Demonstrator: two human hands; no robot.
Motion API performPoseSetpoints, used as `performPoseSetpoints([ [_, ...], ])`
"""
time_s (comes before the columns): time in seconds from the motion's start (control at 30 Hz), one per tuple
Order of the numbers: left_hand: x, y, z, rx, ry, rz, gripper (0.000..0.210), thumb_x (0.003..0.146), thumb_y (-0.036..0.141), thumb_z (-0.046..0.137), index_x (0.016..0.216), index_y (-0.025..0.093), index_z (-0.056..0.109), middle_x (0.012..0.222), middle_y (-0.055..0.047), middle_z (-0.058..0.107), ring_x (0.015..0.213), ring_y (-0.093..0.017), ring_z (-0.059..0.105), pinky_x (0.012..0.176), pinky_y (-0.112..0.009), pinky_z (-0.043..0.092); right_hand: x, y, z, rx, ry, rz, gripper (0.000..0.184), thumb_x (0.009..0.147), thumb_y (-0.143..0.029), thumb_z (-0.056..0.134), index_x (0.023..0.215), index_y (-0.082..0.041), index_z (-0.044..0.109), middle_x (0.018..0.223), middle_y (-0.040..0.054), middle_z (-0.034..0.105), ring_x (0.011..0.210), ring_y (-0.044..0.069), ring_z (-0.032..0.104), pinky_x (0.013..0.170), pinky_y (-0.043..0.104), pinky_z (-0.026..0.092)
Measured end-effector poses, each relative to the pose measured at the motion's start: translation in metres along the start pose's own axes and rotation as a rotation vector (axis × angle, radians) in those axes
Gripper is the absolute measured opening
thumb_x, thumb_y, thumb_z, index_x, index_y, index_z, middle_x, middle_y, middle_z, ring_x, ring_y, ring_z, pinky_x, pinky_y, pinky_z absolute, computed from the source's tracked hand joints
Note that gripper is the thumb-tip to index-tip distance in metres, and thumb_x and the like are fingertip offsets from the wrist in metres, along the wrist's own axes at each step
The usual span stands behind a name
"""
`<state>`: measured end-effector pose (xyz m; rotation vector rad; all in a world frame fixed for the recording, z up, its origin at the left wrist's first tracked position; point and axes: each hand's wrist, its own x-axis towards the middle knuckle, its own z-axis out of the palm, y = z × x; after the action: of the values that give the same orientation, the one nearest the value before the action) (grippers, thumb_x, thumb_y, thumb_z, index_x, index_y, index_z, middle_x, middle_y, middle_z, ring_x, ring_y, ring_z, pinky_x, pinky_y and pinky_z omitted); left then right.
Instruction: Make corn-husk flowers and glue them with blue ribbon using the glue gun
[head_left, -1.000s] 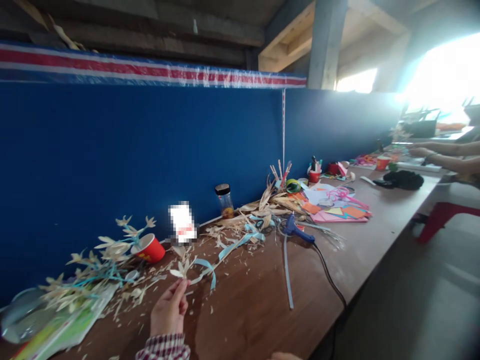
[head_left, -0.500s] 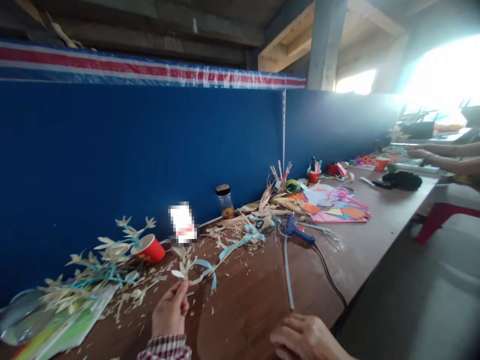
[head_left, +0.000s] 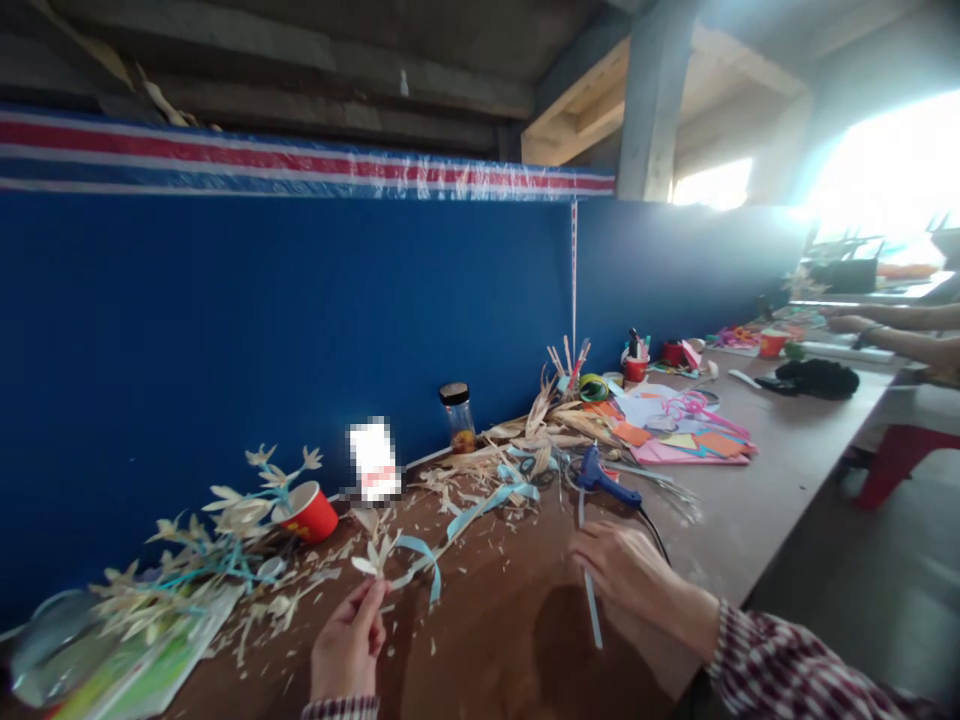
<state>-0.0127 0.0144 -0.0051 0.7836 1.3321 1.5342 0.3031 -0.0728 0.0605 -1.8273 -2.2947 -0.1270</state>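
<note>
Several husk flower stems (head_left: 202, 545) already lay finished left of the red cup (head_left: 309, 513), while one more small flower (head_left: 375, 556) was only part-made — a blue ribbon (head_left: 420, 552) trailing loose from it. The left hand (head_left: 346, 645) pinched that flower's stem right of the cup; the right hand (head_left: 622, 567), palm down, reached toward the glue gun (head_left: 606, 478), its grip half-curled over a pale strip (head_left: 591, 598) on the tabletop (head_left: 510, 640) — clamped or not, I couldn't tell.

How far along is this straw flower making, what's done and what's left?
Done: a bunch of straw flowers on blue stems lies by the red cup. In hand: the left hand pinches one flower on a blue strip; the right hand is over a loose blue strip near the glue gun. Left: loose straw remains unused.
</note>
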Motion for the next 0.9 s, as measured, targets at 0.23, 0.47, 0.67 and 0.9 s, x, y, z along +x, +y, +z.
performPoseSetpoints([
  [0.23,-0.004,0.006,0.002,-0.139,-0.035,-0.112,0.026,0.05,0.023,0.073,0.07,0.013,0.062,0.06,-0.001,0.063,0.034,-0.001,0.032,0.03,-0.015,0.021,0.01,0.026,-0.013,-0.006,0.036,0.101,0.019,0.084,-0.019,0.039,0.077,-0.017,0.057,0.077,0.0052,0.059,0.067,0.014,0.054,0.057,0.023,0.033],
  [0.47,0.002,0.028,-0.007,-0.262,0.057,-0.053,0.028,0.047,0.022,0.072,0.07,0.013,0.06,0.06,0.001,0.062,0.035,0.0,0.032,0.032,-0.013,0.02,-0.011,-0.026,0.007,0.187,-0.122,-0.165,0.016,0.084,-0.02,0.042,0.081,-0.02,0.058,0.082,0.0039,0.059,0.074,0.015,0.054,0.064,0.025,0.036],
  [0.67,0.007,0.038,-0.015,-0.295,0.164,-0.024,0.024,0.05,0.021,0.069,0.07,0.013,0.06,0.059,0.001,0.06,0.035,0.0,0.033,0.033,-0.015,0.021,0.018,-0.084,0.009,0.171,-0.135,-0.388,0.014,0.085,-0.025,0.043,0.082,-0.02,0.056,0.083,0.003,0.059,0.076,0.016,0.055,0.066,0.026,0.039],
  [0.9,0.01,0.033,-0.015,-0.26,0.142,-0.065,0.02,0.056,0.021,0.067,0.073,0.014,0.059,0.064,0.001,0.06,0.035,0.0,0.032,0.033,-0.014,0.022,0.073,-0.147,0.026,0.034,-0.091,-0.544,0.01,0.082,-0.015,0.047,0.084,-0.018,0.056,0.082,0.0041,0.06,0.073,0.016,0.057,0.059,0.023,0.042],
])
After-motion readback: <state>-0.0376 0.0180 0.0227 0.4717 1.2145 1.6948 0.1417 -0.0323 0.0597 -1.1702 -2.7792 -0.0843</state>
